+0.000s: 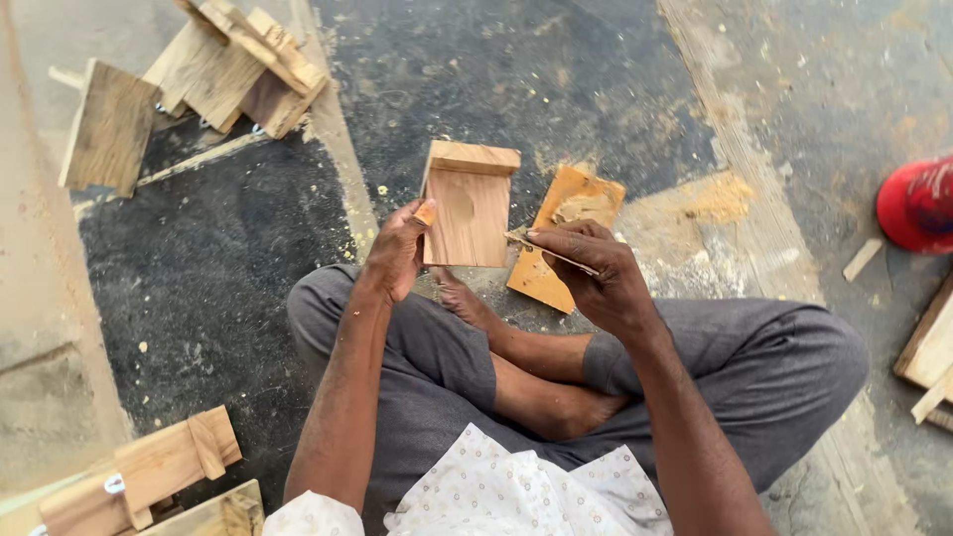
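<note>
Tan wooden panel [467,206], grey trousers [754,367], red cap [918,203], dotted white shirt [516,491].

Small upright wooden panel [469,208] with top cleat; thin putty-smeared blade [544,248] beside it.

Both bare arms are extended forward over crossed legs. The left hand [397,248] is raised, fingers curled in a grip; the right hand [588,268] is bent inward, fingertips pinched together.

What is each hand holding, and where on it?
Left hand grips the wooden piece by its lower left edge. Right hand pinches a thin flat blade, smeared with filler, along its length.
</note>
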